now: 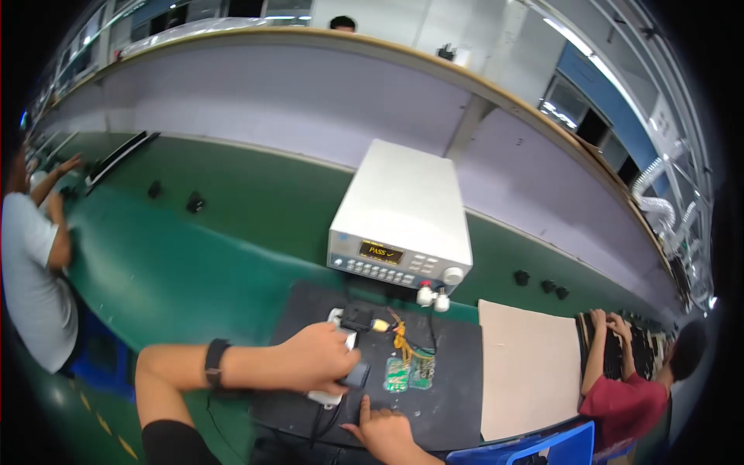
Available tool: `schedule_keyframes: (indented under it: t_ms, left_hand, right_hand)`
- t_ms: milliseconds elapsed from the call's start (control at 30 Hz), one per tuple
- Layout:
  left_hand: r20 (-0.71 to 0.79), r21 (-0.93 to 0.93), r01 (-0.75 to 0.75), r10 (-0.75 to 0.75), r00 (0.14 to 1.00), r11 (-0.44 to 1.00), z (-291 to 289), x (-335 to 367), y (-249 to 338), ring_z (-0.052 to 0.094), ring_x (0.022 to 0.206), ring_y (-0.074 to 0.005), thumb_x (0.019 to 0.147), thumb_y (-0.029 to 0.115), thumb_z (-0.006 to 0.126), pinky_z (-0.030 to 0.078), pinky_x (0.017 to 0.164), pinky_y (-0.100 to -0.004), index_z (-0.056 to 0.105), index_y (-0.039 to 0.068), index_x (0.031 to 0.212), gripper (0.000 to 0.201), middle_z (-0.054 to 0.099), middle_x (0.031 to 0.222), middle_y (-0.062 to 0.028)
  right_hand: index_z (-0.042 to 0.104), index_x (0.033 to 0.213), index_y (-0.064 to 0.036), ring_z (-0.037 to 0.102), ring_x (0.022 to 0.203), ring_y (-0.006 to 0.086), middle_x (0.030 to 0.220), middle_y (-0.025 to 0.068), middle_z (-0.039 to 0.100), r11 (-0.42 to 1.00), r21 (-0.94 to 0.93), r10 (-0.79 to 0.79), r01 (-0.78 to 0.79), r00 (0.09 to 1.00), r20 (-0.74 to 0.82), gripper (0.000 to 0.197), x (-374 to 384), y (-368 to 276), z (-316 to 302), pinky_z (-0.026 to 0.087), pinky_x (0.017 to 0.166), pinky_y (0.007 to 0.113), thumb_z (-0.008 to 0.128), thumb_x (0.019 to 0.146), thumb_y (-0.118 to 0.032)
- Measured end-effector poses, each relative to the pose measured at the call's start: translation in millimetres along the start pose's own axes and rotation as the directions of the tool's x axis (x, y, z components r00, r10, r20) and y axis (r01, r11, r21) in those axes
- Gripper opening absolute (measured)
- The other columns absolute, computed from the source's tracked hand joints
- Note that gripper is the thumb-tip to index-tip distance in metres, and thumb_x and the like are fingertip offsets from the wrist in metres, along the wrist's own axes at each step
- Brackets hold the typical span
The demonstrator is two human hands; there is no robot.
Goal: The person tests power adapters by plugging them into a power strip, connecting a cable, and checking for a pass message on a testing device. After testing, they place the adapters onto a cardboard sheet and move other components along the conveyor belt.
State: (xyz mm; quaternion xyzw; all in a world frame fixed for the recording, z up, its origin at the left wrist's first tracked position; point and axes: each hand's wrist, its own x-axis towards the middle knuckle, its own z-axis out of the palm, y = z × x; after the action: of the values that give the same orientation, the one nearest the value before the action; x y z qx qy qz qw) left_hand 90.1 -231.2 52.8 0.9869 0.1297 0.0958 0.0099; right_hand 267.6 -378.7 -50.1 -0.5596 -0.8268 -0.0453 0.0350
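Note:
My left hand (319,358), with a dark band on its wrist, reaches in from the left with fingers curled. A dark grey block (356,376), like a power adapter, is between its thumb and fingers. Under that hand lies a white fixture (325,399), mostly covered. At the near edge of the black mat (457,387), my right hand (387,435) has its index finger and thumb stretched apart, holding nothing. A black box (358,316) with a pale yellow plug (380,325) sits just beyond my left hand. Two green circuit boards (397,375) with yellow wires (401,341) lie right of it.
A white bench tester (403,201) with a lit screen stands behind the mat, white plugs (432,297) at its front. Beige cardboard (527,364) lies to the right. Small black adapters (195,202) are on the green bench. Co-workers sit at left (35,271) and right (632,403).

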Motion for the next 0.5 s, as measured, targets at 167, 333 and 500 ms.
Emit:
schedule_keyframes:
  t_ms: [167, 333, 500]
  left_hand:
    - [0.013, 0.006, 0.36, -0.36, 0.933, 0.933, -78, -12, -34, 0.06, 0.063, -0.0265, 0.059, 0.042, 0.076, 0.046, 0.058, -0.0354, 0.064, 0.008, 0.074, 0.039, 0.062, 0.065, -0.0082]
    - [-0.23, 0.005, 0.79, -0.768, 0.597, 0.613, -6, -26, -216, 0.062, 0.075, -0.032, 0.059, 0.04, 0.075, 0.05, 0.07, -0.0405, 0.066, 0.006, 0.078, 0.039, 0.065, 0.077, -0.0139]
    - [-0.246, -0.052, 0.839, -0.821, 0.515, 0.542, 76, -26, -304, 0.062, 0.086, -0.0324, 0.057, 0.04, 0.079, 0.05, 0.076, -0.0421, 0.067, 0.006, 0.085, 0.045, 0.066, 0.085, -0.0156]
  right_hand:
    - [0.059, 0.103, 0.0043, 0.062, 0.067, 0.0335, 0.068, 0.0155, 0.061, 0.983, 0.102, 0.134, -0.151, 0.978, 0.158, 0.053, 4, 0, -12, 0.05, 0.059, 0.04, 0.063, 0.078, -0.042]
    - [0.064, 0.107, -0.0034, 0.066, 0.075, 0.0222, 0.086, 0.0124, 0.068, 0.695, 0.7, 0.097, -0.164, 0.986, 0.134, 0.042, 10, 112, -110, 0.052, 0.066, 0.031, 0.057, 0.088, -0.04]
    - [0.053, 0.122, -0.0057, 0.056, 0.103, 0.0187, 0.111, 0.0098, 0.059, 0.295, 0.941, 0.898, -0.166, 0.385, -0.213, 0.046, 58, 329, -65, 0.044, 0.078, 0.03, 0.064, 0.084, -0.027]
